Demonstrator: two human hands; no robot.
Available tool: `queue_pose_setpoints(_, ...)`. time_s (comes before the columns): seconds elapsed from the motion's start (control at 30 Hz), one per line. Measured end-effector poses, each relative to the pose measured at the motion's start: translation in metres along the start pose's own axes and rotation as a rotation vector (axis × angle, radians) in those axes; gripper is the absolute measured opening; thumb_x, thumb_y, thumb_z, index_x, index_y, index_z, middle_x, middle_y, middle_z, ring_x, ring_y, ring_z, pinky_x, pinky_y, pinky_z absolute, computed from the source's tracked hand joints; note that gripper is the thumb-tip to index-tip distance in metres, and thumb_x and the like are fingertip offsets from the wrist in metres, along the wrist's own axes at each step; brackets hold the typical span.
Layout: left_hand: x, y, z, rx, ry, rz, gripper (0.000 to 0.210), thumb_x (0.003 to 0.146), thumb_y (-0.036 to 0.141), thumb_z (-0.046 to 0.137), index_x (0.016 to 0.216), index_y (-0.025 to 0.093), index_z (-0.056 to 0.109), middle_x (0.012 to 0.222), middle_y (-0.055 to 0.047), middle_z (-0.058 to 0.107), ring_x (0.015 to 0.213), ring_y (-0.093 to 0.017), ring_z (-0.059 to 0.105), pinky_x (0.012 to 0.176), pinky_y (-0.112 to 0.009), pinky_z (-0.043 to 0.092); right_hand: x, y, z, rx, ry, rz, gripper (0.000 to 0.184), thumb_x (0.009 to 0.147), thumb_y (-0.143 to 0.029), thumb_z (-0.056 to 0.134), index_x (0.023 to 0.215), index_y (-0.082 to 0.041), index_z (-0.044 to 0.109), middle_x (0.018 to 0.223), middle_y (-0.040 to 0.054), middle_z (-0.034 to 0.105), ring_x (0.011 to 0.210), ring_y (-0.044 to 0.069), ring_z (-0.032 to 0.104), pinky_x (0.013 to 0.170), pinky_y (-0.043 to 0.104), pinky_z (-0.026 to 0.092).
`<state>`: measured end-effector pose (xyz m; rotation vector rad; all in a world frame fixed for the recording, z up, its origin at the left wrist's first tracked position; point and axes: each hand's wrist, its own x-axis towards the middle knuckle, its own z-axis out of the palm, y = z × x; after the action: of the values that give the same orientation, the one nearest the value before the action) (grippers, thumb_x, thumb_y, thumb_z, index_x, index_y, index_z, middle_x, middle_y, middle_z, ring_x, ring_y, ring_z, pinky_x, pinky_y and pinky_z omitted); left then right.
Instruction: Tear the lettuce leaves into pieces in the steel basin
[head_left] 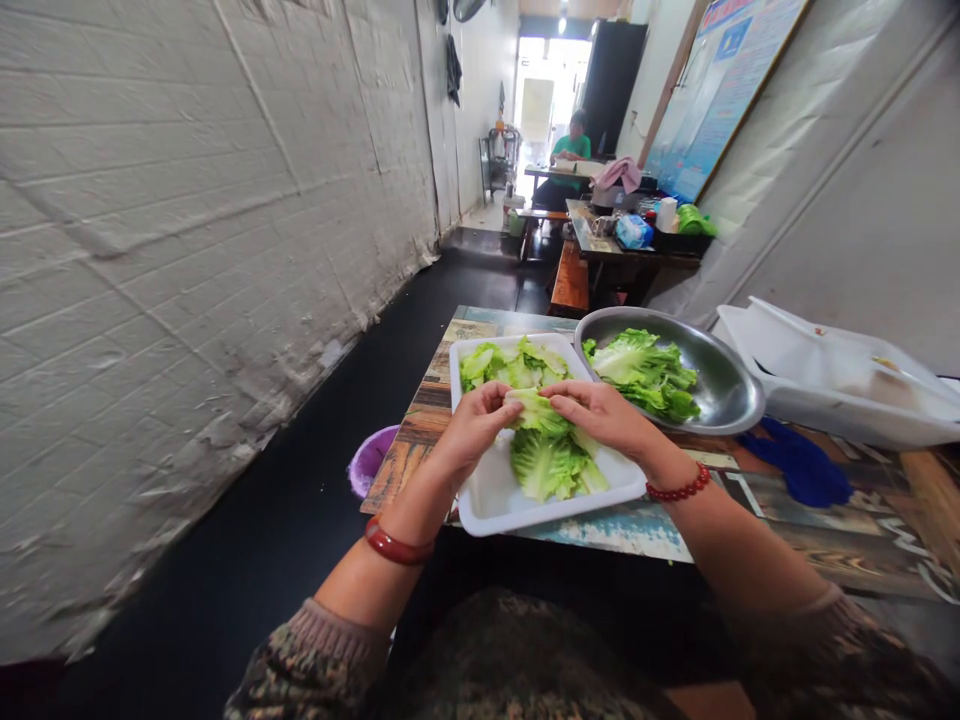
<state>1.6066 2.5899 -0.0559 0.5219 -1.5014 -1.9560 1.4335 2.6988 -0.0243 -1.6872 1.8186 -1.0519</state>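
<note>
Between my two hands, above a white tray (487, 500), I hold a green lettuce leaf (541, 415) by its upper edge. My left hand (480, 420) pinches the leaf's left side between thumb and fingers. On the right side, my right hand (600, 412) grips it the same way. More lettuce pieces (551, 468) lie in the tray just below the held leaf, and others rest at its far end. Right of the tray, a steel bowl (726, 385) contains a pile of larger lettuce leaves (646, 372).
A blue glove or cloth (804, 465) lies right on the wooden table (424, 425). Behind it stands a white plastic container (847, 405). A purple bucket (370, 462) is below the table's left edge. Farther back, a person in green (574, 147) sits at another table.
</note>
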Motion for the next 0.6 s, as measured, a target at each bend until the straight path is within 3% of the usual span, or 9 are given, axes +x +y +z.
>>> queue_pose_setpoints(0.13, 0.0, -0.002, -0.001, 0.029, 0.008, 0.034, 0.028, 0.071, 0.032, 0.079, 0.08, 0.015, 0.058, 0.073, 0.003, 0.058, 0.067, -0.009, 0.052, 0.066, -0.021, 0.042, 0.001, -0.004, 0.002, -0.221, -0.088, -0.05, 0.024, 0.09, -0.037, 0.058, 0.097, -0.017, 0.07, 0.088, 0.0053, 0.072, 0.078, 0.019, 0.063, 0.072, 0.03, 0.046)
queue_pose_setpoints(0.27, -0.001, 0.002, 0.001, 0.138, -0.104, -0.032, 0.031, 0.07, 0.033, 0.079, 0.089, 0.014, 0.065, 0.079, 0.0, 0.063, 0.068, -0.011, 0.055, 0.065, -0.023, 0.043, 0.0, -0.012, 0.005, -0.401, -0.117, -0.109, 0.015, 0.092, -0.028, 0.056, 0.088, -0.017, 0.066, 0.084, 0.0063, 0.069, 0.081, 0.02, 0.062, 0.074, 0.03, 0.042)
queue_pose_setpoints(0.47, -0.002, 0.002, 0.002, 0.228, -0.128, -0.014, 0.029, 0.07, 0.037, 0.076, 0.08, 0.012, 0.065, 0.067, 0.0, 0.06, 0.058, -0.011, 0.054, 0.056, -0.023, 0.042, 0.002, -0.009, 0.006, -0.294, -0.18, -0.099, 0.015, 0.09, -0.032, 0.059, 0.087, -0.018, 0.062, 0.082, 0.0019, 0.066, 0.076, 0.016, 0.06, 0.07, 0.027, 0.04)
queue_pose_setpoints(0.6, -0.003, 0.002, 0.002, 0.246, -0.121, 0.013, 0.023, 0.074, 0.035, 0.071, 0.075, 0.013, 0.063, 0.061, 0.002, 0.056, 0.053, -0.01, 0.051, 0.053, -0.022, 0.039, 0.002, -0.002, 0.015, -0.308, -0.14, -0.137, 0.018, 0.093, -0.035, 0.056, 0.086, -0.019, 0.056, 0.081, 0.0014, 0.062, 0.074, 0.016, 0.056, 0.068, 0.028, 0.039)
